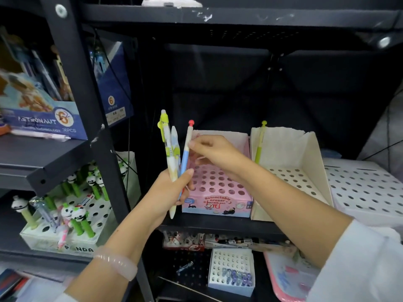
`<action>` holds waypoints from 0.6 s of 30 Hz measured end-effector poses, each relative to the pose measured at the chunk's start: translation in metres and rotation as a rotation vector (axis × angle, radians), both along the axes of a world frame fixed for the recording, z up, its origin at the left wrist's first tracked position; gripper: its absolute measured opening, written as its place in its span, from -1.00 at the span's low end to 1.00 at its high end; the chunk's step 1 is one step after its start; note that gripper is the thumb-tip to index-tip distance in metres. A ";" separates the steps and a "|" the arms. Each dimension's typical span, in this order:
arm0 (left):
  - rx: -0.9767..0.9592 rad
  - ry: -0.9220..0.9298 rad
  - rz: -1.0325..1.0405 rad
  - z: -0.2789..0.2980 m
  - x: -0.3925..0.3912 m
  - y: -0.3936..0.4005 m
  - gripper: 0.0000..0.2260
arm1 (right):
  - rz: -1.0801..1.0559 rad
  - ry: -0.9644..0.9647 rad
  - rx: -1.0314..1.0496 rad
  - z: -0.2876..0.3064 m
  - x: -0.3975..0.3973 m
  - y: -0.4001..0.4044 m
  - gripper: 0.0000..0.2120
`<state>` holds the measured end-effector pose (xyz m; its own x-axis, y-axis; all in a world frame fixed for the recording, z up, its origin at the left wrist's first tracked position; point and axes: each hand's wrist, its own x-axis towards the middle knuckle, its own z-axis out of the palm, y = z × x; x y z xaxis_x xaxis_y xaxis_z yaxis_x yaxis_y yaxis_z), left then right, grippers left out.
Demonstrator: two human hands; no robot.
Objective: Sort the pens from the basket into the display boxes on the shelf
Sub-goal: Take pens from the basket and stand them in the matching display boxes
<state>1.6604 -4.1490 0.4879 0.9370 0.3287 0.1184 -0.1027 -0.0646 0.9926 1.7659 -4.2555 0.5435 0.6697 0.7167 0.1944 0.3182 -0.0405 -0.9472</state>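
Blue pen (185, 159), red knob on top, upright. Right hand (214, 152) pinches its upper barrel; left hand (172, 190) grips the pen bunch (171, 158).

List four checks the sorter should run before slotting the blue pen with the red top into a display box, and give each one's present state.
1. Right hand pinches the blue pen: ok.
2. Left hand grips the remaining pens firmly: ok.
3. Pink box has free holes: ok, none visibly filled.
4. White box already holds a matching style, the green pen: ok.
5. Which box this pen belongs in: cannot tell.
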 end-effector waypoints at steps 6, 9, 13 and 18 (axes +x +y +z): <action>0.000 0.033 -0.067 0.011 0.009 -0.040 -0.74 | -0.119 0.029 0.115 0.009 -0.003 -0.042 -0.85; -0.027 0.072 -0.082 0.016 0.016 -0.059 -0.72 | -0.303 0.061 0.220 0.018 0.014 -0.073 -0.84; -0.080 0.103 -0.123 0.018 0.024 -0.079 -0.76 | -0.658 -0.132 0.223 0.022 0.050 -0.126 -0.87; -0.104 0.141 -0.148 0.015 0.032 -0.092 -0.78 | -0.864 -0.466 -0.149 -0.001 0.083 -0.158 -0.90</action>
